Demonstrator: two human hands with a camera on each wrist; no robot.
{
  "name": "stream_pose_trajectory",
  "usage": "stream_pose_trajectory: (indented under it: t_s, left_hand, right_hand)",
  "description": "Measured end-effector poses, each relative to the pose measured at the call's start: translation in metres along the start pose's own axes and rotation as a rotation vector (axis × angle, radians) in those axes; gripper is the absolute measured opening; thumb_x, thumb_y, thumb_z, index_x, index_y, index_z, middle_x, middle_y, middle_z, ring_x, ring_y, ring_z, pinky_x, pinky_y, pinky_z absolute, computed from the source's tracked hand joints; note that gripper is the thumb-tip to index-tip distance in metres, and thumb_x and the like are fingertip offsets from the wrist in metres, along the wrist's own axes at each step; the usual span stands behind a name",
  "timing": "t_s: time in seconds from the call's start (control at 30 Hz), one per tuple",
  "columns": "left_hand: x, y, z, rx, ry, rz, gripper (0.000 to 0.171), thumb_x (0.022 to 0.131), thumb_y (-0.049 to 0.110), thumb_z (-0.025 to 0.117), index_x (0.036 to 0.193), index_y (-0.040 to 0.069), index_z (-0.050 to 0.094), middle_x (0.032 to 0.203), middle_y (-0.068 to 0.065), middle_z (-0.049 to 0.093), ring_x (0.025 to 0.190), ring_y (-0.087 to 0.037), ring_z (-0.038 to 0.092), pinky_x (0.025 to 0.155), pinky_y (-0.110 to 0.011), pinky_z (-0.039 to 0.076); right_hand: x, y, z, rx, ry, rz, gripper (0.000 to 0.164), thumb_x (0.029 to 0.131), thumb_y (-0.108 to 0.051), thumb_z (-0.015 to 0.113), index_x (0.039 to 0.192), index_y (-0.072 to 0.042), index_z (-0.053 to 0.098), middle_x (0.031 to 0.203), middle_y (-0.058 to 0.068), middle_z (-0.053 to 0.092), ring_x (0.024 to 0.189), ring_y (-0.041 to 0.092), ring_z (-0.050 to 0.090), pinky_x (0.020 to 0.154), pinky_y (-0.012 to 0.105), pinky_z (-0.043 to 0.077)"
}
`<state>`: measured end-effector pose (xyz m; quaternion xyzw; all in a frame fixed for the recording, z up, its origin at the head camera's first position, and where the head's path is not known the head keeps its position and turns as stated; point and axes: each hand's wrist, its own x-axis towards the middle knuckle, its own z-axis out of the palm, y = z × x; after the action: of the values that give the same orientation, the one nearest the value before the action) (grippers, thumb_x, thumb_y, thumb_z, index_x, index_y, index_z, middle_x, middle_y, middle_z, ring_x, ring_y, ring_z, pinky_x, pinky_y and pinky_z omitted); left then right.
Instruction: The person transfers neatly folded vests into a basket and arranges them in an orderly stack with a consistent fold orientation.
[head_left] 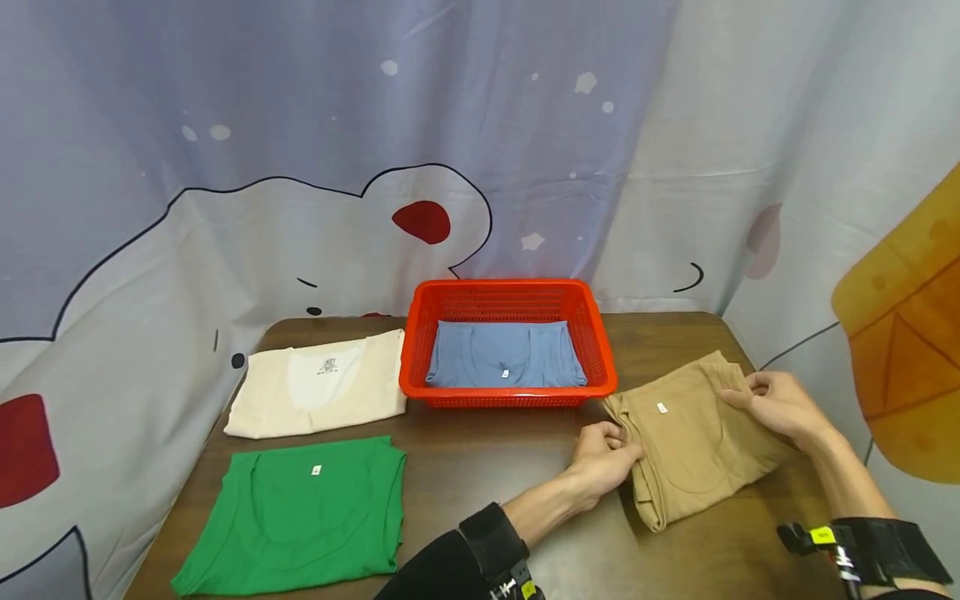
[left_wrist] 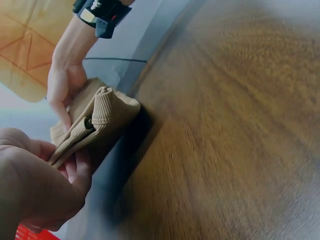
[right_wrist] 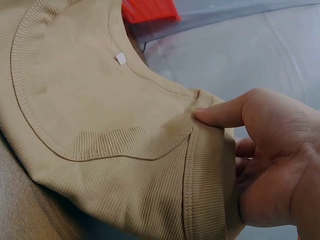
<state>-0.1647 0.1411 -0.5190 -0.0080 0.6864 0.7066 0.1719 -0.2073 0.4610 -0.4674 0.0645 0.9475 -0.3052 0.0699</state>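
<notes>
A brown table [head_left: 465,462] bears a red basket [head_left: 510,396]. Right of the basket lies a folded tan shirt [head_left: 697,433], partly raised. The left hand [head_left: 600,458] pinches its basket-side edge; the right hand [head_left: 780,408] pinches the edge farther from the basket. This looks like lifting; next probably calls for level, steady pinches, keeping layers together.

Fine ribs line the tan garment [head_left: 697,442], dark print the cream garment [head_left: 375,367]. The green garment [head_left: 322,525] and blue garment [head_left: 551,354] look plain. The basket [head_left: 510,399] is red, the table [head_left: 450,467] wood-grained brown, the curtain [head_left: 525,125] lavender-and-white.
</notes>
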Motion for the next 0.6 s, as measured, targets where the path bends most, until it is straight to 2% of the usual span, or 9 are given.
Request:
stream_pose_trajectory:
  t_s: [0.13,0.23,0.47,0.6]
  left_hand:
    - [-0.009,0.003,0.002,-0.052,-0.024,0.011,0.02,0.084,0.0,0.076,0.093,0.014,0.064,0.082,0.008,0.055,0.07,-0.006,0.053,0.06,-0.018,0.047]
    - [-0.014,0.002,0.004,-0.081,-0.045,0.005,0.02,0.084,-0.002,0.075,0.091,0.014,0.065,0.081,0.008,0.056,0.068,-0.007,0.055,0.06,-0.02,0.052]
    - [-0.021,0.004,0.005,-0.07,-0.059,0.009,0.02,0.085,-0.001,0.078,0.089,0.014,0.066,0.084,0.007,0.059,0.068,-0.005,0.06,0.062,-0.021,0.057]
    - [-0.024,0.006,0.003,-0.083,-0.075,0.01,0.02,0.085,-0.001,0.078,0.089,0.015,0.065,0.085,0.007,0.059,0.069,-0.006,0.061,0.065,-0.026,0.062]
  right_hand:
    - [-0.005,0.003,0.001,0.005,0.002,-0.021,0.055,0.114,-0.045,0.066,0.124,0.009,0.07,0.107,0.016,0.079,0.086,0.012,0.064,0.071,0.026,0.052]
    - [-0.01,0.004,0.001,0.015,0.005,-0.022,0.05,0.114,-0.044,0.067,0.121,0.005,0.071,0.098,0.008,0.077,0.08,0.008,0.062,0.069,0.026,0.051]
    - [-0.021,-0.002,-0.003,0.022,0.025,-0.048,0.044,0.113,-0.041,0.068,0.116,0.003,0.071,0.088,0.0,0.07,0.075,0.005,0.057,0.066,0.027,0.048]
    - [-0.027,0.001,-0.006,0.025,0.03,-0.055,0.045,0.113,-0.044,0.068,0.117,0.002,0.072,0.088,-0.003,0.071,0.075,0.004,0.058,0.066,0.027,0.049]
